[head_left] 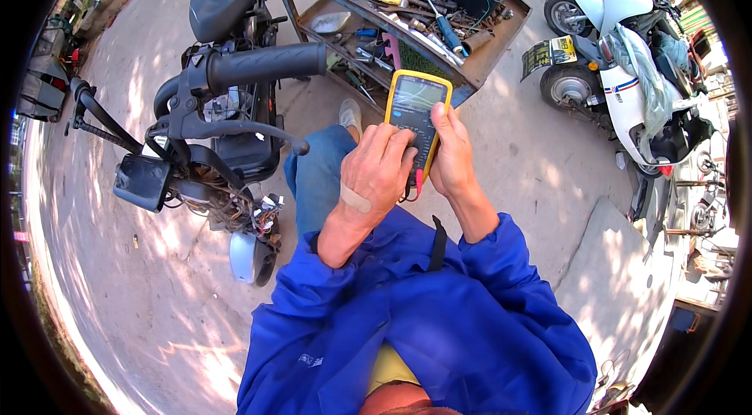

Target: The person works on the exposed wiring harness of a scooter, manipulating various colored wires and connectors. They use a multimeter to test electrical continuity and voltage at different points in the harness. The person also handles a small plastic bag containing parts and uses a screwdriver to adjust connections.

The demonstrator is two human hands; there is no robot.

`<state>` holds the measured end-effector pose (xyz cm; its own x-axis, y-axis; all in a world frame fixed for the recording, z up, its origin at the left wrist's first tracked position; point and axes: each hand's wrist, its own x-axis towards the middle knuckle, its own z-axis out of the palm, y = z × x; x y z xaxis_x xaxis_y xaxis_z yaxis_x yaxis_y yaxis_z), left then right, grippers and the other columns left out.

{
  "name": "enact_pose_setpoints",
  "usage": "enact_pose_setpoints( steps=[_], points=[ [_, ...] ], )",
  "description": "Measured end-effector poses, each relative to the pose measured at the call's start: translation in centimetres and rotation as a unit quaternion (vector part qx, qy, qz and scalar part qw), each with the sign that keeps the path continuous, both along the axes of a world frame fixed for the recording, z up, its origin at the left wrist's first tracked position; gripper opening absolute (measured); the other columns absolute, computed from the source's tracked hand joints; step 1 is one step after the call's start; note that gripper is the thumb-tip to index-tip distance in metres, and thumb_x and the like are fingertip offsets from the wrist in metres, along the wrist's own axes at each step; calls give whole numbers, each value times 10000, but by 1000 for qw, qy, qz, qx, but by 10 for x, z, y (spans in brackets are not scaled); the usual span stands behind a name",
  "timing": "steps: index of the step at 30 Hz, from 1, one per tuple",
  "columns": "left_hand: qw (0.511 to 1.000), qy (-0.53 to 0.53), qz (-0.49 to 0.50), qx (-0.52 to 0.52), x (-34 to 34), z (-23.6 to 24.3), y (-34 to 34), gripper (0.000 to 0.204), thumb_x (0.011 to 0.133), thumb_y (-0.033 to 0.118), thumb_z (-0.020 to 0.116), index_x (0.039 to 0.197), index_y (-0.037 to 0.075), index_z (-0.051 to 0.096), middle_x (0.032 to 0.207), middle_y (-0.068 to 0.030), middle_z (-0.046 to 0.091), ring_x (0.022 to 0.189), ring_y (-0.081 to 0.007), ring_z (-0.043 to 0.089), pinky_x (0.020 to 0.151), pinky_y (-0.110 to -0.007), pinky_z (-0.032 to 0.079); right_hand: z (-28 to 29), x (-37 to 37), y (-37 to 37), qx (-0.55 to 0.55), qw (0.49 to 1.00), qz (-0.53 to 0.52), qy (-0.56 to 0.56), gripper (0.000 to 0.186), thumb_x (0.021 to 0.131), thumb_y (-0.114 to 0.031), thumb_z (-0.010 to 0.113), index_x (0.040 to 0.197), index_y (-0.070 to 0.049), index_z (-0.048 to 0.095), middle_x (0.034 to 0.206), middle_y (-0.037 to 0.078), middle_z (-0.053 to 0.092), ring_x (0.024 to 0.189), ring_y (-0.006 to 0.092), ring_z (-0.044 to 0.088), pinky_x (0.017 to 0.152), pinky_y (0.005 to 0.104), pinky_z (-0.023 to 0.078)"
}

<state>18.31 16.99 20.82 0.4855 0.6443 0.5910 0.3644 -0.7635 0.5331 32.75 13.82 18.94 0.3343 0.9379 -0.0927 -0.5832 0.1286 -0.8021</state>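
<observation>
A yellow-edged digital multimeter [421, 92] is held upright before me, its grey screen at the far end. My right hand [454, 155] grips its right side, the thumb pressed along the front edge. Over the lower left of its face lies my left hand [376, 166], a plaster strip on its back. The left fingers are curled down at the dial area and hide most of the dial. A red lead plug [419, 180] and a dark one enter the meter's near end; where their cables run is mostly hidden.
A partly stripped electric scooter [227, 90] stands left, its black handlebar grip [270, 70] jutting toward me, loose wires [270, 211] below. Ahead is a metal tool cart [501, 47] heaped with screwdrivers and pliers. White scooters [627, 101] are parked right.
</observation>
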Motion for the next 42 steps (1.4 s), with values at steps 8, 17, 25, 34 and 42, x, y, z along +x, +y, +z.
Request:
enact_pose_setpoints(
  steps=[8, 17, 25, 34, 42],
  points=[
    [997, 12, -58, 53, -3, -10, 8, 300, 750, -43, 741, 1036, 21, 679, 956, -97, 631, 845, -292, 632, 715, -396, 536, 0, 2, -2, -8, 1000, 16, 0, 392, 1122, -358, 489, 1320, -24, 538, 1202, 99, 677, 1068, 159, 672, 950, 320, 552],
    [993, 49, -75, 74, -9, -12, 10, 319, 771, 21, 684, 1090, 14, 667, 1004, -90, 609, 885, -266, 623, 724, -374, 547, -2, 1, -2, -13, 999, 28, 16, 392, 1124, -350, 484, 1324, -18, 541, 1205, 99, 677, 1065, 166, 674, 941, 327, 557],
    [995, 26, -81, 48, -9, -13, 7, 345, 781, 11, 783, 1106, 20, 668, 1033, -117, 617, 920, -318, 624, 785, -407, 539, -1, 5, -4, -18, 999, 47, 14, 399, 1125, -352, 478, 1333, -16, 532, 1213, 104, 674, 1067, 166, 677, 942, 334, 564],
    [823, -248, -80, -506, -6, -45, -15, 626, 989, 261, 737, 1435, -62, 437, 1307, -170, 604, 1182, -224, 606, 1020, -345, 494, 4, 9, -1, -3, 999, 42, 4, 429, 1094, -330, 557, 1374, -8, 507, 1259, 106, 649, 1130, 171, 653, 995, 337, 547],
    [710, -335, -196, -588, 6, -33, -1, 581, 1013, 270, 708, 1434, -43, 458, 1305, -151, 616, 1150, -184, 643, 985, -349, 530, 7, 35, 40, 30, 999, -12, -31, 437, 1016, -119, 677, 1398, 11, 510, 1275, 105, 655, 1139, 176, 650, 1014, 339, 537]
  ],
)
